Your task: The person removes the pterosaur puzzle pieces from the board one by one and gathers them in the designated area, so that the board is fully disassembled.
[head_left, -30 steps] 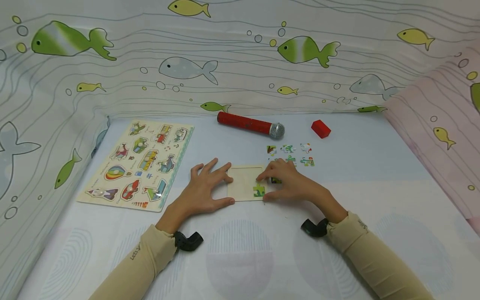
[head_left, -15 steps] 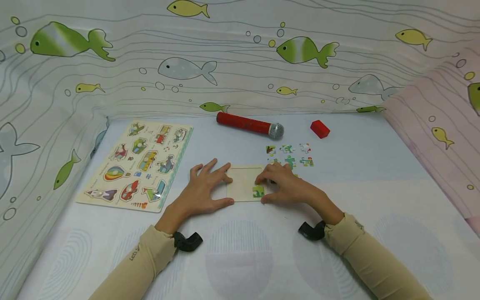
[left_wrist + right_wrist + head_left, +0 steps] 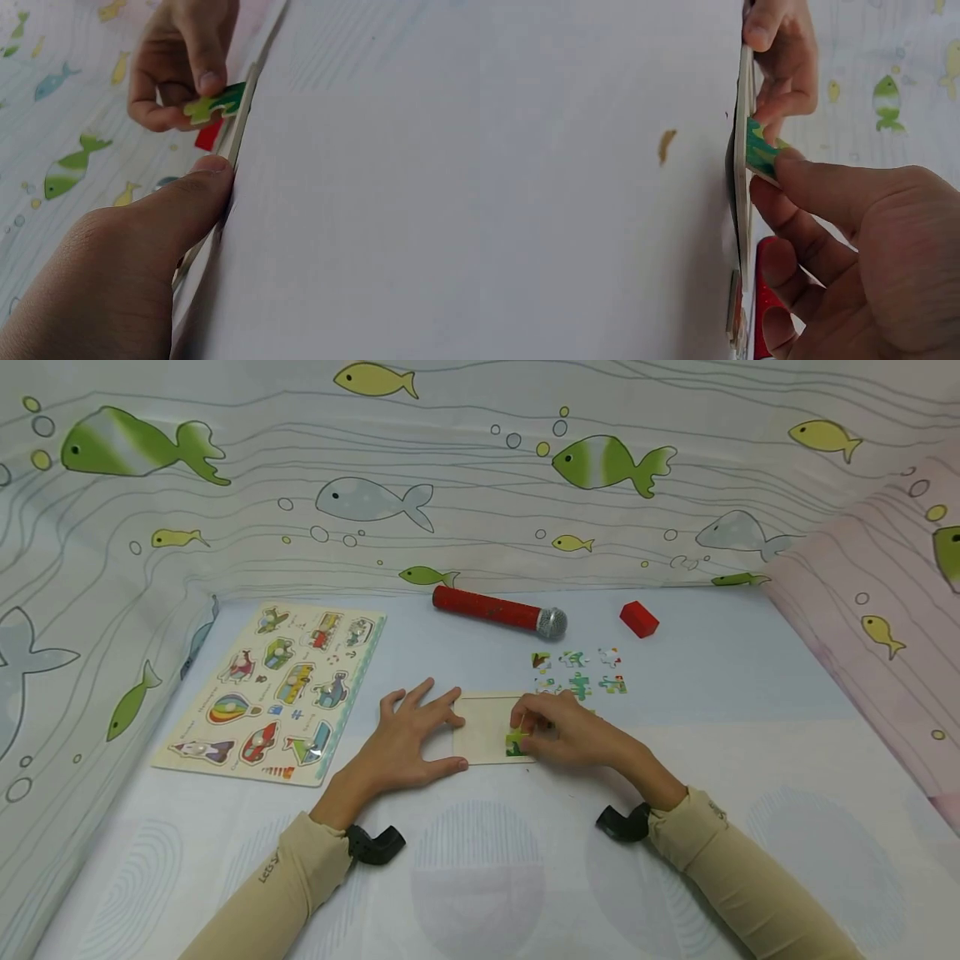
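Note:
A small pale wooden puzzle tray point(image 3: 480, 727) lies in front of the person. The left hand point(image 3: 408, 735) rests at its left edge, fingers spread, with the thumb at the near corner. Over the tray's right side, the right hand point(image 3: 573, 727) pinches a green jigsaw piece point(image 3: 514, 743) between thumb and index finger. In the right wrist view, this jigsaw piece point(image 3: 761, 154) is tilted, one end against the tray point(image 3: 742, 202). More jigsaw pieces point(image 3: 579, 685) lie in rows behind the right hand, which partly hides the nearest ones.
A larger peg puzzle board point(image 3: 273, 693) with vehicle pictures lies on the left. Farther back are a red microphone point(image 3: 491, 609) and a red block point(image 3: 639, 619). A fish-print cloth point(image 3: 480, 477) stands behind the table.
The right thumb has moved from the tray's near right corner up to the green jigsaw piece, which the right hand now pinches and tilts. The left hand stays in place.

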Tool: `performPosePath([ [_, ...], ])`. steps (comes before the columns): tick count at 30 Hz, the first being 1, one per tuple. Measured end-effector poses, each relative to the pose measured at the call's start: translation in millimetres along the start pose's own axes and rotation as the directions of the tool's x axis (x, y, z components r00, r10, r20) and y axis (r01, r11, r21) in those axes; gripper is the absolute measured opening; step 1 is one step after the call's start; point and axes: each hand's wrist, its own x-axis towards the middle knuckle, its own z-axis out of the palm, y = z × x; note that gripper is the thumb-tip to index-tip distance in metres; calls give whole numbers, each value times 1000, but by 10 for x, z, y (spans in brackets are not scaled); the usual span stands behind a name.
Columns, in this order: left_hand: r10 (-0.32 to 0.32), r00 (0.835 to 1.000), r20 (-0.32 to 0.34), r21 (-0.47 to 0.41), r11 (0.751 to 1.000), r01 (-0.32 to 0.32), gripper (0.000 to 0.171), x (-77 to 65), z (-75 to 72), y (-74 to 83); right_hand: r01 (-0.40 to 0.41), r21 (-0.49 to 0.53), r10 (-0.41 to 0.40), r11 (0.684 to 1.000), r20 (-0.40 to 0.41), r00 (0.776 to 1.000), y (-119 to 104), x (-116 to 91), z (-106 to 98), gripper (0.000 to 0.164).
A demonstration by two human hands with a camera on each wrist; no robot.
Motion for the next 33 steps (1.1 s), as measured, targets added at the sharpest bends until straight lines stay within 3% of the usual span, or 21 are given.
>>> performPosePath([
  [4, 2, 1000, -4, 0, 1000, -2, 55, -7, 2, -4, 43, 95, -40, 995, -24, 999, 33, 4, -32, 20],
  [9, 0, 1000, -4, 2, 1000, 0, 54, -15, 8, -10, 22, 145, -15, 989, -50, 999, 104, -33, -152, 22],
  [20, 4, 1000, 3, 2, 1000, -4, 52, -14, 17, -13, -121, 131, 125, 984, -24, 992, 307, -222, -560, 18],
  [25, 3, 1000, 6, 4, 1000, -3, 51, -10, 28, -18, -233, 110, 233, 966, 8, 972, 430, -335, -745, 19],
  [33, 6, 1000, 2, 5, 1000, -6, 52, -8, 27, -15, -331, 120, 328, 936, 51, 943, 640, -536, -991, 19],
])
